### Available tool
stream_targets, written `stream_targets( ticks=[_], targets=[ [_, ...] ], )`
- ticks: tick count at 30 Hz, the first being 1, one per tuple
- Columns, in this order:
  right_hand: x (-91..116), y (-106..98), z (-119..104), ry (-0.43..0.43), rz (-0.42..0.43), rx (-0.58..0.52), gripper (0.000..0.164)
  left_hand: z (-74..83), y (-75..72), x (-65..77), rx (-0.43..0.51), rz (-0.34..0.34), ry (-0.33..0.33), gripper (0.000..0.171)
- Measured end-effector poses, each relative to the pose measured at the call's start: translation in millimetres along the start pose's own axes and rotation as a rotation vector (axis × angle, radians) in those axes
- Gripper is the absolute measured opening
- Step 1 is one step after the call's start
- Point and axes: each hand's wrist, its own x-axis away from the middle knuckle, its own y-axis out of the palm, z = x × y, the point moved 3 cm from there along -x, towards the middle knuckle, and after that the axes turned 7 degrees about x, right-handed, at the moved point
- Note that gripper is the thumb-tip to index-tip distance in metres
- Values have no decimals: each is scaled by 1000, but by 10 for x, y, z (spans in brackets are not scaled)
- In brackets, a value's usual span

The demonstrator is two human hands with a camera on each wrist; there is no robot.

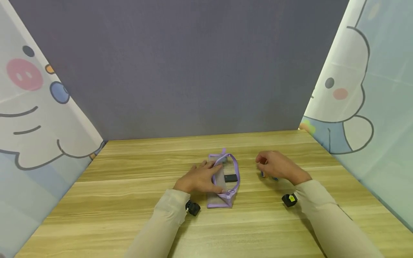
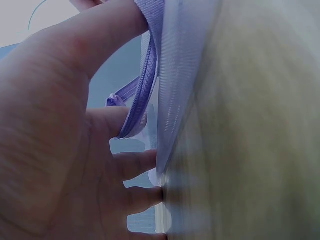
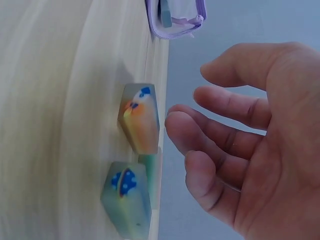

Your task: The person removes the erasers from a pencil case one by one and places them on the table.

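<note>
A see-through mesh zip pouch (image 1: pixel 219 200) with purple trim lies on the table, its zipper open. My left hand (image 1: pixel 200 178) rests on the pouch's left side, fingers spread. In the left wrist view the thumb and forefinger touch the purple zipper edge (image 2: pixel 145 92). A small dark block (image 1: pixel 230 178) shows inside the opening. To the right, my right hand (image 1: pixel 275 165) hovers with loosely curled fingers and nothing in them. Beside it in the right wrist view stand two small many-sided blocks, an orange one (image 3: pixel 140 120) and a greenish one (image 3: pixel 127 200) with a blue dotted picture.
Another greenish thing (image 3: pixel 153 180) is partly hidden behind the two blocks. The wood-grain table (image 1: pixel 129 222) meets a grey panel (image 1: pixel 193 71) at the back. Cartoon-printed curtains (image 1: pixel 380 89) hang along both sides.
</note>
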Motion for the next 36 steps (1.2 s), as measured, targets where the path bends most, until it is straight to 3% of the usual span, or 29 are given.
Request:
stream_targets(
  ticks=[18, 24, 36],
  targets=[
    [-99, 33, -192, -39, -41, -2, 22, 25, -7, -11, -10, 6, -3, 103],
    [-141, 46, -247, -25, -126, -46, 20, 17, -10, -3, -6, -1, -2, 104],
    [-248, 35, -394, -28, -293, -59, 33, 15, -18, 12, -2, -11, -15, 104]
  ],
)
